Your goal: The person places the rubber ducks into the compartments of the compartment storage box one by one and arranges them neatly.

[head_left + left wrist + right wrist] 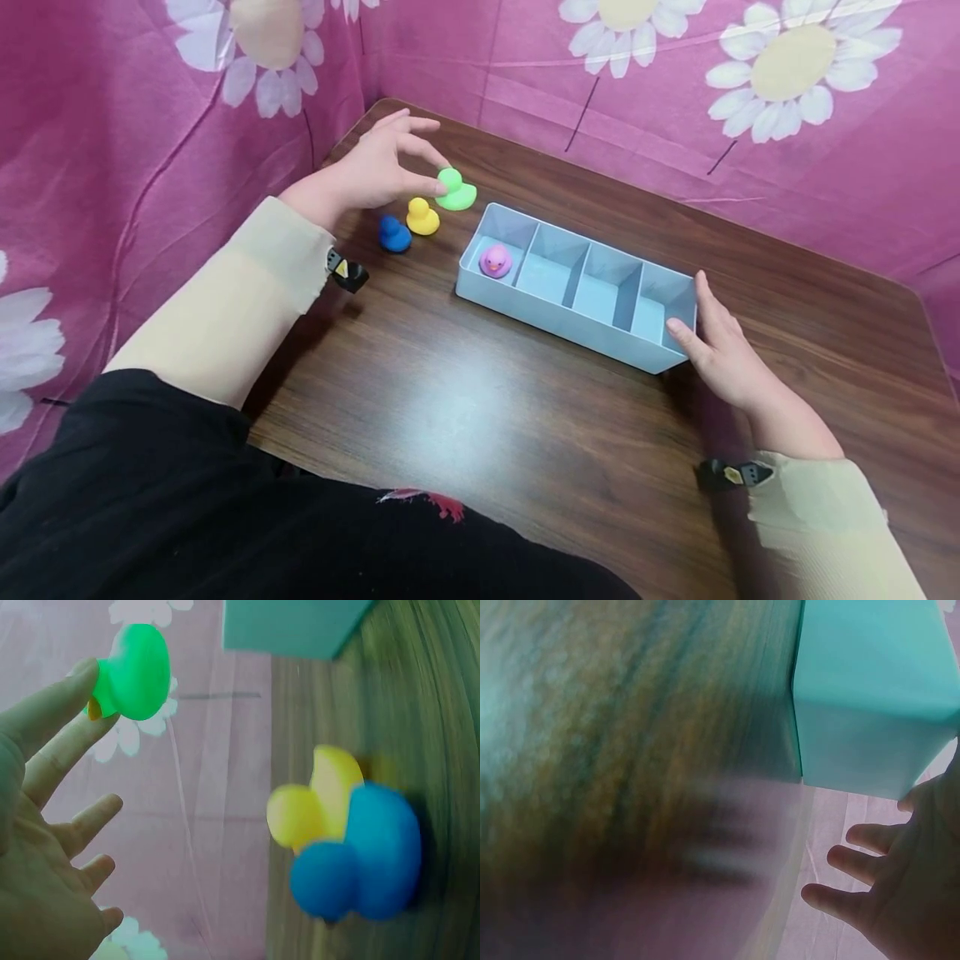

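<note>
Between thumb and index finger, my left hand (378, 162) pinches a green toy duck (457, 192) by its head, raised off the table as the left wrist view shows. Below that hand, a yellow duck (422, 217) and a blue duck (394, 235) stand close together on the wood. A long light-blue box (562, 312) with several compartments lies to their right. In its leftmost compartment sits a pink-purple duck (496, 262). My right hand (723, 350) holds the box's right end, thumb over the rim and the other fingers outside; the right wrist view shows several fingers spread.
The brown wooden table (420, 375) carries everything. Pink cloth (480, 50) with large white daisies hangs behind it and along the left side. Dark straps with small devices (347, 271) circle both wrists.
</note>
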`<state>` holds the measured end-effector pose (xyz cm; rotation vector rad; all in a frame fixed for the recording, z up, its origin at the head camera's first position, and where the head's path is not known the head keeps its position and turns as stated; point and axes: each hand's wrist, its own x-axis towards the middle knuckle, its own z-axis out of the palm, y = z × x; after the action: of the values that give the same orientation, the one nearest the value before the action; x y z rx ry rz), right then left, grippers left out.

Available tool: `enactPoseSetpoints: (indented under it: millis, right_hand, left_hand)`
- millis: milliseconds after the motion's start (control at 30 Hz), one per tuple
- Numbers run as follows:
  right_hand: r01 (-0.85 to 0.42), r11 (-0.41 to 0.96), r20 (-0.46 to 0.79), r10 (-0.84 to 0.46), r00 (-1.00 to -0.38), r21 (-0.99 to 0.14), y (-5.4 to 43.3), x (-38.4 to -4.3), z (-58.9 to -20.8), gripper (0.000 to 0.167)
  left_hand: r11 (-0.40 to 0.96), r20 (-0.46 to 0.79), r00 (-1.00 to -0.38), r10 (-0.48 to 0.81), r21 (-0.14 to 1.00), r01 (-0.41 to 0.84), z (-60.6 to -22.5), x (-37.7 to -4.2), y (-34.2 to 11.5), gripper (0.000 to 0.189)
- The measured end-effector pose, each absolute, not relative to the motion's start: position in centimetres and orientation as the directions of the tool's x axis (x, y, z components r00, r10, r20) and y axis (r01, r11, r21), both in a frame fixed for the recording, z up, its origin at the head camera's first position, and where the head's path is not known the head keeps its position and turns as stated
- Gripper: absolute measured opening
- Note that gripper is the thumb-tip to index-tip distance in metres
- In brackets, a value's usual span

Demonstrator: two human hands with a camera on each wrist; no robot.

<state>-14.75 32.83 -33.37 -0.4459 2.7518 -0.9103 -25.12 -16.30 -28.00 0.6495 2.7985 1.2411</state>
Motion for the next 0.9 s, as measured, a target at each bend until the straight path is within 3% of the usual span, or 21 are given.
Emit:
enactPoseSetpoints:
  millis: [467,900]
  right_hand:
    - [-0.207,0.771,-0.114,-0.339,-0.934,-0.602,32.8,-14.9,-33.2,0.079]
    - [-0.205,0.776,-0.124,-0.341,-0.932,-0.596,32.9,-14.7,-32.9,0.079]
  left_hand:
    - [0.558,0.19,-0.885,0.425,0.714,0.422,-27.9,-24.9,-11.4,0.033]
    - [0.596,0.137,-0.877,0.46,0.685,0.42,-28.4,-24.0,-6.1,0.03]
